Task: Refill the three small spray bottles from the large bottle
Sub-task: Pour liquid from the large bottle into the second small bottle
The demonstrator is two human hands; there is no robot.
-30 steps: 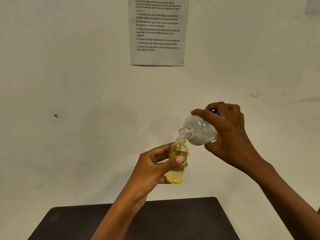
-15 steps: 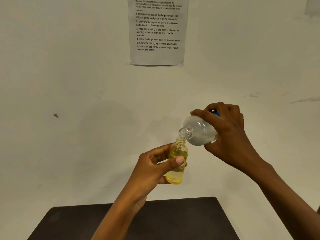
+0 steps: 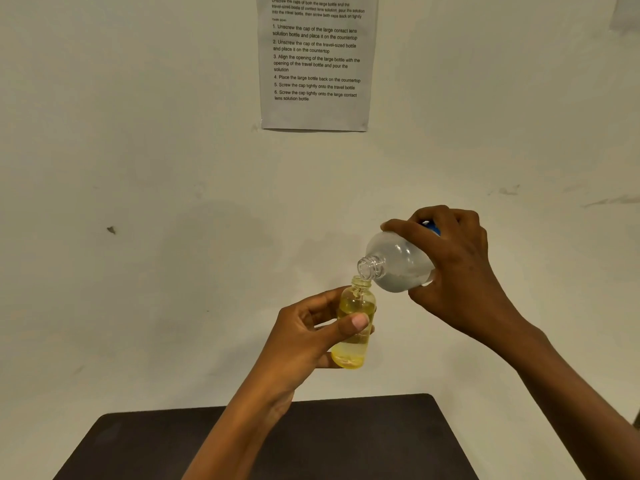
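My left hand (image 3: 304, 337) grips a small clear yellow bottle (image 3: 355, 308) upright in the air, thumb across its front; its cap is off and some liquid lies in its bottom. My right hand (image 3: 453, 268) grips the large clear bottle (image 3: 398, 263), tipped down to the left. The large bottle's open mouth rests right over the small bottle's neck. A bit of blue shows on the large bottle under my fingers. No other small bottles or caps are in view.
A dark table top (image 3: 346, 441) lies below my forearms at the bottom of the view. Behind is a pale wall with a printed instruction sheet (image 3: 317, 60) taped at the top centre.
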